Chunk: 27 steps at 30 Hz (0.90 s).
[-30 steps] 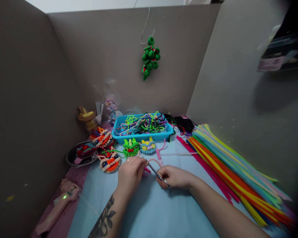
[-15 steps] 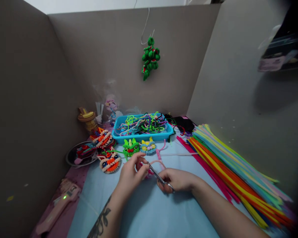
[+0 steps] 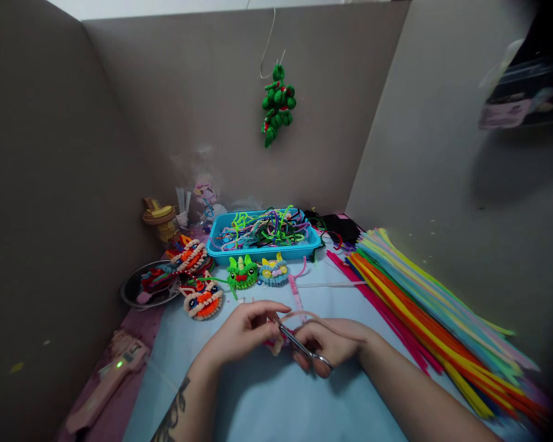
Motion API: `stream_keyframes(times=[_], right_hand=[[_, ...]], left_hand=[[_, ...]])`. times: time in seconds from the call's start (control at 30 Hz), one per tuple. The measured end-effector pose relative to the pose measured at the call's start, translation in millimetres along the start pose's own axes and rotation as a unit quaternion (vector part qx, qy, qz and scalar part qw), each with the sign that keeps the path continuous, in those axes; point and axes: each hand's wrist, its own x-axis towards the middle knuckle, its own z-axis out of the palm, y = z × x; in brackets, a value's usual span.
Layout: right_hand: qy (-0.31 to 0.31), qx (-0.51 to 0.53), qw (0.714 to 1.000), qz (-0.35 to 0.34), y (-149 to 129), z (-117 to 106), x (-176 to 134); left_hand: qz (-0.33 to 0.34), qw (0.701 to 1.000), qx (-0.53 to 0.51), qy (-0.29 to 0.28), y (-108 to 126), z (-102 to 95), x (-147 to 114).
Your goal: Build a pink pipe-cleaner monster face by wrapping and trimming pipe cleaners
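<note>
Over the middle of the blue mat, my left hand (image 3: 247, 330) pinches a small pink and cream pipe-cleaner piece (image 3: 275, 347), mostly hidden behind the fingers. My right hand (image 3: 334, 344) has its fingers in the handles of metal scissors (image 3: 298, 346). Their tips point up and left, right at the piece by my left fingertips. A pale pink pipe cleaner (image 3: 320, 318) arcs from the left fingers across the back of my right hand. Just beyond the hands lie a pink wrapped strip (image 3: 295, 293), a green animal head (image 3: 243, 275) and a blue-yellow one (image 3: 273, 274).
A blue tray (image 3: 263, 253) of pipe-cleaner scraps stands at the back. Bundles of long coloured pipe cleaners (image 3: 424, 313) lie right. At left are orange animal heads (image 3: 203, 301), a metal bowl (image 3: 129, 293) and a pink glue gun (image 3: 105, 390). Grey partitions (image 3: 203, 92) surround the table.
Both hands have come slightly down and nearer to me, with the scissors still at the left fingertips. The pale pink pipe cleaner now lies across my right hand.
</note>
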Motion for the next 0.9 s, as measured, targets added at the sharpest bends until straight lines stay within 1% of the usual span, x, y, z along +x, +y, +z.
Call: stream_keyframes(times=[0.1,0.2,0.27,0.37,0.43,0.53,0.67,0.73,0.83,0.9], right_hand=[[-0.014,0.037,0.999,-0.003,0.3,1.3,0.1],[-0.024,0.027,0.999,0.007,0.3,2.1,-0.7],[-0.029,0.019,0.999,0.013,1.1,2.0,-1.4],[-0.032,0.016,0.999,0.018,2.9,1.2,-2.2],[-0.032,0.006,0.999,0.023,3.4,0.3,-2.4],[-0.037,0.003,0.999,0.024,2.6,-0.8,-2.5],[-0.021,-0.003,0.999,0.027,0.8,-1.0,-2.2],[-0.016,-0.013,0.999,0.031,0.5,-0.6,-2.3],[-0.019,-0.021,0.999,0.04,0.2,0.1,-3.4],[-0.003,-0.049,0.998,0.046,-1.3,0.4,-4.9]], left_hand=[[0.043,0.997,0.065,0.009,5.9,-1.7,-0.5],[0.05,0.995,0.078,-0.028,8.2,-2.7,-1.7],[0.051,0.993,0.099,-0.036,8.2,-3.3,-2.5],[0.065,0.988,0.139,-0.018,7.8,-4.5,-3.3],[0.055,0.989,0.141,-0.01,8.2,-4.7,-3.5],[0.022,0.994,0.11,-0.007,9.0,-3.0,-3.5],[-0.024,0.999,0.009,-0.024,7.6,1.1,-3.2],[-0.048,0.998,-0.034,-0.032,4.9,2.3,-2.8],[-0.08,0.994,-0.07,-0.039,-0.2,2.9,-1.9],[-0.091,0.991,-0.089,-0.045,-2.7,3.7,-1.6]])
